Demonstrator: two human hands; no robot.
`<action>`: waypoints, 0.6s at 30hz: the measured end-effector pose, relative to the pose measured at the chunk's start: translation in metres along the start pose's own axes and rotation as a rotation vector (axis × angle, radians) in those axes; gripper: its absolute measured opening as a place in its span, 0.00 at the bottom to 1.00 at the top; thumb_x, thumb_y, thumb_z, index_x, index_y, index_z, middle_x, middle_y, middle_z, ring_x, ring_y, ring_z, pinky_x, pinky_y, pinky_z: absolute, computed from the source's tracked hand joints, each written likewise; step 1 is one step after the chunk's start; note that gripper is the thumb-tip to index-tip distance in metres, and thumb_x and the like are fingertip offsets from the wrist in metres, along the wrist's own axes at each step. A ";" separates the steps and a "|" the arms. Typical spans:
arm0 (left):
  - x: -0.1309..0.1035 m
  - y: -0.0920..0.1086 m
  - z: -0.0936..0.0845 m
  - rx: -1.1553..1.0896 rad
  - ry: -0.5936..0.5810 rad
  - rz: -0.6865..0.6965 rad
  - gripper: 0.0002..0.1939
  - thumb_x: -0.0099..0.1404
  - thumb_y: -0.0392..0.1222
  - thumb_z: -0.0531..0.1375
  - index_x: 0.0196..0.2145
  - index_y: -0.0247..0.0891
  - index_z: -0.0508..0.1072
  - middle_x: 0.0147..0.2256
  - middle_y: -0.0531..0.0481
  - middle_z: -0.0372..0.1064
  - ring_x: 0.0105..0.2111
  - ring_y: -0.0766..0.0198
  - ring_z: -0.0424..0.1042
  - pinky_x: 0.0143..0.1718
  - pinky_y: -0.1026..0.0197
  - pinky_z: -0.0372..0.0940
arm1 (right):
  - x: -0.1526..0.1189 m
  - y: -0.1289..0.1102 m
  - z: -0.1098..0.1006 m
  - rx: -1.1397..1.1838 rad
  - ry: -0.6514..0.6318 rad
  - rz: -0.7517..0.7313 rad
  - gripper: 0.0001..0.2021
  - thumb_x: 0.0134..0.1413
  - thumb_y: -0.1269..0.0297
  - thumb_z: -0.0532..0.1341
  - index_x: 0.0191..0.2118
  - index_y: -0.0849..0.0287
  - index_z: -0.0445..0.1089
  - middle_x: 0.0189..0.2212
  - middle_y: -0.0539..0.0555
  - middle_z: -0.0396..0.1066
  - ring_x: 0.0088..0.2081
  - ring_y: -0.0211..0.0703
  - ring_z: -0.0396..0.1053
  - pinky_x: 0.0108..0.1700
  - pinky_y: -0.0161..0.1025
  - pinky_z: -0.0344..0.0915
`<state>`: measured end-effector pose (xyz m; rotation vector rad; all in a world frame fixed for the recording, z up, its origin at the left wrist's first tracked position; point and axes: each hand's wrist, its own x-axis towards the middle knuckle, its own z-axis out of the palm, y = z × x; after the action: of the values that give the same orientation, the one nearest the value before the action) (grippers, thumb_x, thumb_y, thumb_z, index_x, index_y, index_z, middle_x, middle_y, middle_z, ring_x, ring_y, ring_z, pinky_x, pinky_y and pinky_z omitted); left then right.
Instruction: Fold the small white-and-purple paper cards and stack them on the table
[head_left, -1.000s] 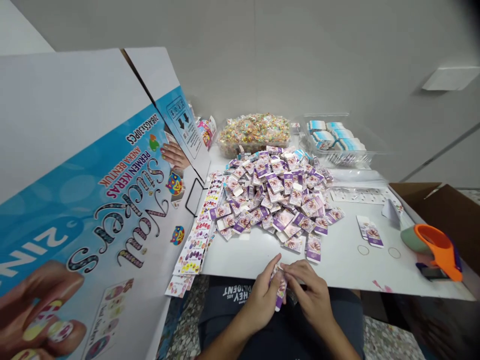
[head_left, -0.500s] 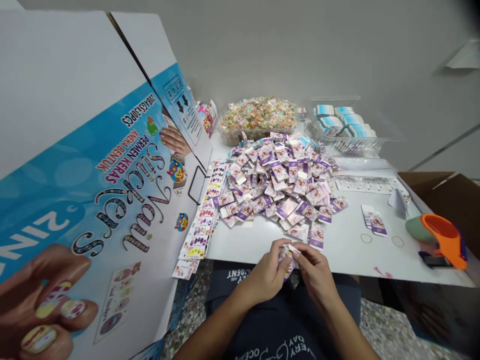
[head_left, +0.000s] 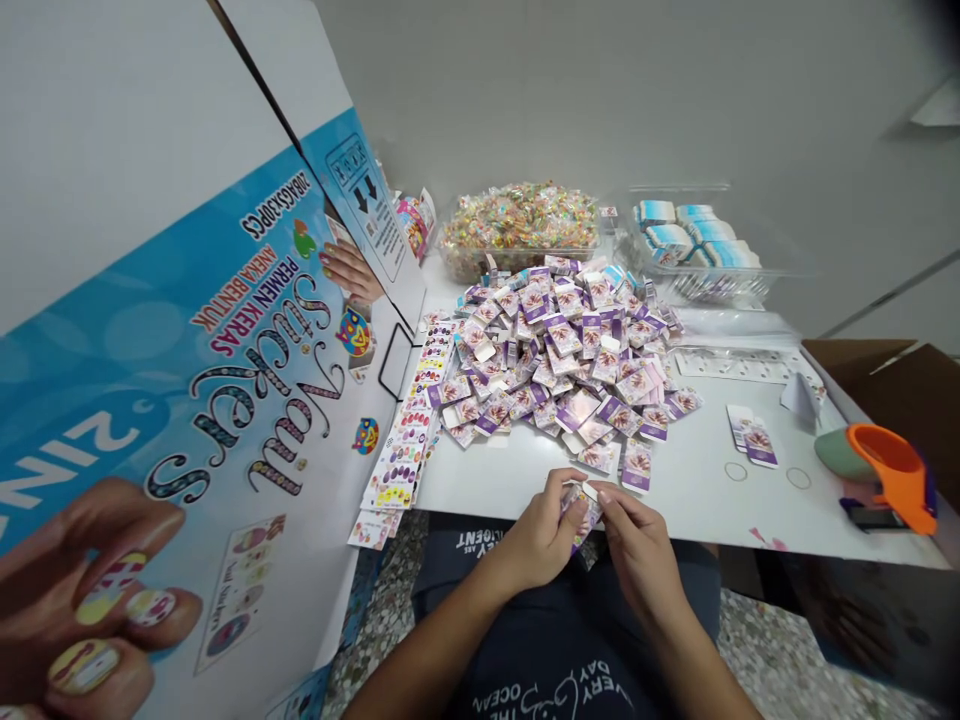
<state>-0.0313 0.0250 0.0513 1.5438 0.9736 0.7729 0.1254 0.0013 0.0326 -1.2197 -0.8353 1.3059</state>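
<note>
Over my lap, at the front edge of the white table (head_left: 480, 490), my left hand (head_left: 540, 535) is closed around a small purple-and-white printed carton (head_left: 587, 519). The fingers of my right hand (head_left: 636, 527) pinch at the carton's upper right end, by a white flap. What lies inside the carton cannot be seen. Just beyond both hands spreads a large heap of similar small cartons (head_left: 559, 340), many with purple edges. A single carton (head_left: 636, 466) lies flat at the heap's near edge, close to my right hand.
A tall printed box (head_left: 225, 300) fills the left side. Nail sticker sheets (head_left: 409, 440) hang over the table's left edge. Behind stand a tub of wrapped candies (head_left: 517, 225) and a clear tray of blue-white packs (head_left: 694, 240). An orange tape dispenser (head_left: 896, 470) and rubber bands (head_left: 799, 478) lie right.
Both hands stay at the same carton, with my right fingers shifted slightly at its upper end. The whole view has moved a little; the heap looks unchanged.
</note>
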 end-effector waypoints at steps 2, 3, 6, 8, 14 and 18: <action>0.000 0.001 0.000 0.000 0.001 0.006 0.20 0.77 0.52 0.48 0.59 0.37 0.58 0.40 0.45 0.72 0.36 0.59 0.71 0.42 0.56 0.63 | 0.000 -0.003 -0.001 -0.044 -0.005 -0.031 0.13 0.58 0.54 0.68 0.44 0.55 0.82 0.48 0.57 0.79 0.50 0.52 0.74 0.55 0.47 0.70; 0.000 0.001 0.001 0.004 0.002 0.008 0.20 0.77 0.52 0.47 0.59 0.37 0.58 0.40 0.45 0.72 0.36 0.59 0.71 0.42 0.56 0.63 | 0.000 -0.004 -0.001 -0.076 -0.009 -0.042 0.13 0.58 0.54 0.68 0.43 0.54 0.82 0.48 0.57 0.79 0.50 0.52 0.74 0.55 0.47 0.69; 0.001 0.000 0.001 0.025 0.000 0.011 0.20 0.77 0.51 0.48 0.59 0.38 0.58 0.40 0.45 0.72 0.37 0.58 0.71 0.43 0.56 0.63 | -0.002 -0.005 -0.001 -0.161 0.022 -0.056 0.13 0.58 0.54 0.68 0.43 0.55 0.83 0.47 0.57 0.79 0.50 0.53 0.74 0.54 0.47 0.70; 0.001 -0.001 0.002 0.035 -0.011 0.016 0.20 0.77 0.51 0.48 0.60 0.38 0.58 0.40 0.45 0.72 0.37 0.58 0.71 0.43 0.55 0.63 | -0.004 -0.006 0.001 -0.189 0.069 -0.057 0.14 0.58 0.52 0.67 0.44 0.55 0.82 0.45 0.57 0.80 0.47 0.53 0.75 0.51 0.46 0.71; 0.001 -0.001 0.003 0.031 -0.027 0.038 0.21 0.77 0.51 0.48 0.62 0.39 0.57 0.37 0.47 0.72 0.35 0.58 0.71 0.41 0.56 0.64 | -0.006 -0.006 0.002 -0.188 0.088 -0.081 0.13 0.59 0.53 0.67 0.42 0.55 0.82 0.44 0.55 0.80 0.44 0.50 0.75 0.49 0.43 0.71; 0.002 -0.002 0.002 0.016 -0.042 0.054 0.22 0.77 0.50 0.49 0.63 0.40 0.57 0.41 0.44 0.73 0.38 0.58 0.72 0.43 0.55 0.65 | -0.003 -0.003 0.000 -0.127 0.079 -0.050 0.12 0.57 0.54 0.68 0.41 0.56 0.82 0.40 0.55 0.80 0.39 0.46 0.74 0.44 0.40 0.70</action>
<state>-0.0293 0.0258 0.0492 1.5993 0.9127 0.7695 0.1257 -0.0014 0.0362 -1.3333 -0.8967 1.1719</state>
